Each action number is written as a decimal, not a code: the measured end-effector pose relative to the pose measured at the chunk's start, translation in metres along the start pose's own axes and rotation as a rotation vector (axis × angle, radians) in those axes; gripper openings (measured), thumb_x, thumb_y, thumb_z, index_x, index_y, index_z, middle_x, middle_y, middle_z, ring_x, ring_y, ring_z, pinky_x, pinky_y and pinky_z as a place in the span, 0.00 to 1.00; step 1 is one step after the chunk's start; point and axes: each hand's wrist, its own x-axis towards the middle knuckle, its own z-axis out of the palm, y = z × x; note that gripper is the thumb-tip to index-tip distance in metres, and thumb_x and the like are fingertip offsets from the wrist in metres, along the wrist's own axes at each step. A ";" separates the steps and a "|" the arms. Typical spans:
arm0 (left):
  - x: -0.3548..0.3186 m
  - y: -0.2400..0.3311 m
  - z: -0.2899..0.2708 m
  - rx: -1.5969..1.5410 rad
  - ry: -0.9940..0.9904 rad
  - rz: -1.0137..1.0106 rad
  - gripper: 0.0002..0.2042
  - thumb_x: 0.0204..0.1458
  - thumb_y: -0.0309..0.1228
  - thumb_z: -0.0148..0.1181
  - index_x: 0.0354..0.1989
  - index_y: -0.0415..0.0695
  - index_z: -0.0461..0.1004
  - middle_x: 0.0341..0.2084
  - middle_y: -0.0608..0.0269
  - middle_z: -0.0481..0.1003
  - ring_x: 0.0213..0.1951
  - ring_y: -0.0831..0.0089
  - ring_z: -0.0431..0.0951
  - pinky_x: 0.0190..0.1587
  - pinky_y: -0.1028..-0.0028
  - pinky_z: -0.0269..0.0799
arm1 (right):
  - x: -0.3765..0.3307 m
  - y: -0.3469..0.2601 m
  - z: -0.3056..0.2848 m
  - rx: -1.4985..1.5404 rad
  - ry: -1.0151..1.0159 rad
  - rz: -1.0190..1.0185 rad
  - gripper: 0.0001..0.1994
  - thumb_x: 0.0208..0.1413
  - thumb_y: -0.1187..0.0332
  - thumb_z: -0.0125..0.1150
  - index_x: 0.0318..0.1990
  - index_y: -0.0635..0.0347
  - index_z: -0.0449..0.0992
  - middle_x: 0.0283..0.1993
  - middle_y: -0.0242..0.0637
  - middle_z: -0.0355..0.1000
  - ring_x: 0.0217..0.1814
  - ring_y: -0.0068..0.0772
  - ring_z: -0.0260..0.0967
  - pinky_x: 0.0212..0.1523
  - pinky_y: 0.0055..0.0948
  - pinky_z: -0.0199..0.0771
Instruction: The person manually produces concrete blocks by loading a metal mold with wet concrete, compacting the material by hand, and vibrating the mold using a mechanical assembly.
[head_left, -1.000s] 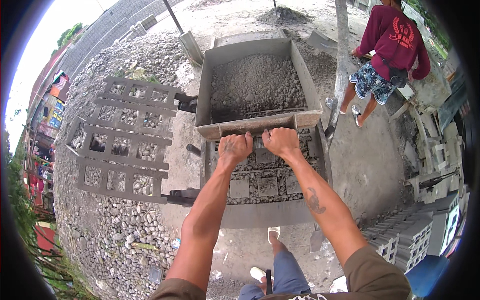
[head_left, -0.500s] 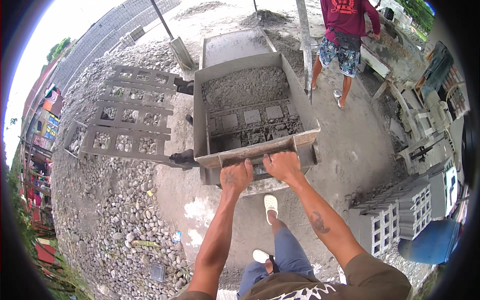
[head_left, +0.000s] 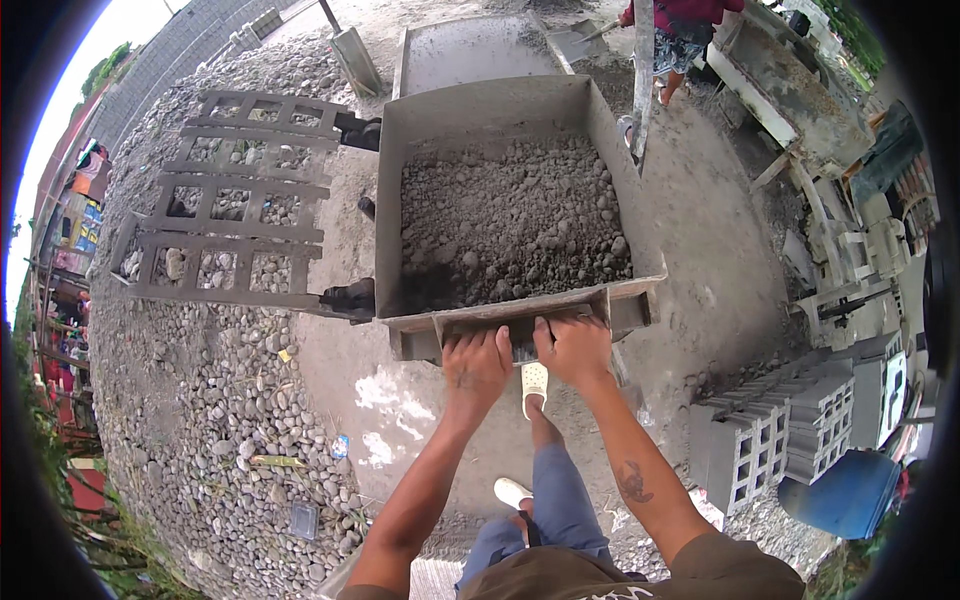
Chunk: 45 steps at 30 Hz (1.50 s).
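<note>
A grey metal hopper box (head_left: 392, 190) full of damp dark concrete mix (head_left: 515, 215) stands in front of me. My left hand (head_left: 475, 365) and my right hand (head_left: 572, 348) both grip the flat bar (head_left: 520, 312) along its near edge, side by side, fingers curled over it. The block mould seen before is hidden under the box. My foot in a pale sandal (head_left: 535, 380) is planted just below my hands.
A grey wooden pallet rack (head_left: 230, 225) lies left of the box on gravel. Stacked hollow concrete blocks (head_left: 775, 440) and a blue drum (head_left: 850, 495) sit at right. Another person (head_left: 685, 35) stands at the top beside a post (head_left: 642, 70) and machinery.
The filled box has slid toward me with both hands on its bar, covering the block mould that was open a second ago. The other person has moved further back.
</note>
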 end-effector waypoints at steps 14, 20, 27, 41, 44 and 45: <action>0.245 -0.108 0.142 0.107 0.225 0.044 0.16 0.68 0.33 0.56 0.25 0.50 0.80 0.23 0.66 0.80 0.26 0.63 0.78 0.33 0.62 0.66 | 0.287 0.050 0.101 -0.069 0.442 -0.174 0.15 0.52 0.62 0.70 0.16 0.49 0.73 0.20 0.31 0.69 0.23 0.40 0.70 0.29 0.39 0.68; 0.400 -0.140 0.174 0.177 -0.098 -0.170 0.29 0.72 0.43 0.48 0.22 0.41 0.86 0.23 0.45 0.84 0.29 0.48 0.87 0.40 0.54 0.80 | 0.437 0.083 0.131 -0.079 0.211 -0.087 0.22 0.67 0.57 0.56 0.25 0.58 0.88 0.26 0.48 0.83 0.30 0.54 0.81 0.43 0.51 0.80; 0.348 -0.117 0.127 0.150 -0.368 -0.191 0.33 0.73 0.47 0.43 0.25 0.39 0.88 0.25 0.40 0.84 0.32 0.42 0.87 0.45 0.49 0.83 | 0.370 0.063 0.086 0.016 -0.161 0.054 0.25 0.66 0.52 0.53 0.28 0.60 0.90 0.29 0.53 0.84 0.32 0.61 0.84 0.44 0.56 0.85; 0.033 0.010 -0.021 0.042 -0.411 -0.204 0.29 0.73 0.47 0.46 0.32 0.38 0.88 0.29 0.40 0.85 0.33 0.41 0.87 0.43 0.47 0.82 | 0.029 -0.002 -0.015 -0.014 -0.211 0.061 0.24 0.65 0.52 0.55 0.29 0.61 0.89 0.28 0.52 0.83 0.32 0.58 0.84 0.41 0.56 0.85; -0.075 0.039 -0.046 0.006 -0.012 0.061 0.25 0.70 0.42 0.54 0.24 0.40 0.87 0.21 0.42 0.82 0.25 0.44 0.86 0.33 0.51 0.83 | -0.091 -0.023 -0.036 -0.015 -0.052 0.008 0.21 0.63 0.54 0.58 0.27 0.58 0.89 0.26 0.50 0.83 0.28 0.56 0.83 0.41 0.53 0.85; -0.088 0.042 -0.050 0.033 0.010 0.110 0.25 0.69 0.41 0.55 0.23 0.40 0.86 0.20 0.43 0.82 0.24 0.44 0.86 0.32 0.51 0.83 | -0.109 -0.027 -0.040 -0.024 0.032 -0.032 0.20 0.62 0.55 0.59 0.27 0.58 0.89 0.26 0.49 0.82 0.27 0.56 0.83 0.41 0.52 0.85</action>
